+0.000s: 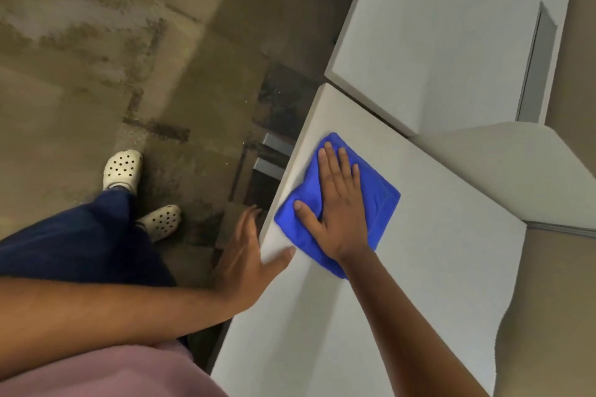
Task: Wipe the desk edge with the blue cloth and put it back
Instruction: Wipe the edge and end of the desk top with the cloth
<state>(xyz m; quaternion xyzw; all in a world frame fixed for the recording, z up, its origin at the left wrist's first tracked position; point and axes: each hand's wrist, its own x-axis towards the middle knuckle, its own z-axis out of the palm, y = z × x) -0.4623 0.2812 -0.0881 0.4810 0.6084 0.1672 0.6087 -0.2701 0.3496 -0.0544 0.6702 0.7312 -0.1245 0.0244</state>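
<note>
A blue cloth (380, 200) lies folded flat on the white desk (419, 284), close to its left edge. My right hand (335, 203) presses flat on top of the cloth with the fingers spread. My left hand (248, 255) rests against the desk's left edge (271, 229), thumb on the top surface and fingers hanging over the side; it holds nothing.
A second white desk (435, 26) adjoins at the back, with a grey slot (535, 64) in it. A light partition (516, 151) stands to the right. Left of the desk is a stained floor (129, 58), my feet in white clogs (122, 167), and metal desk legs (274, 155).
</note>
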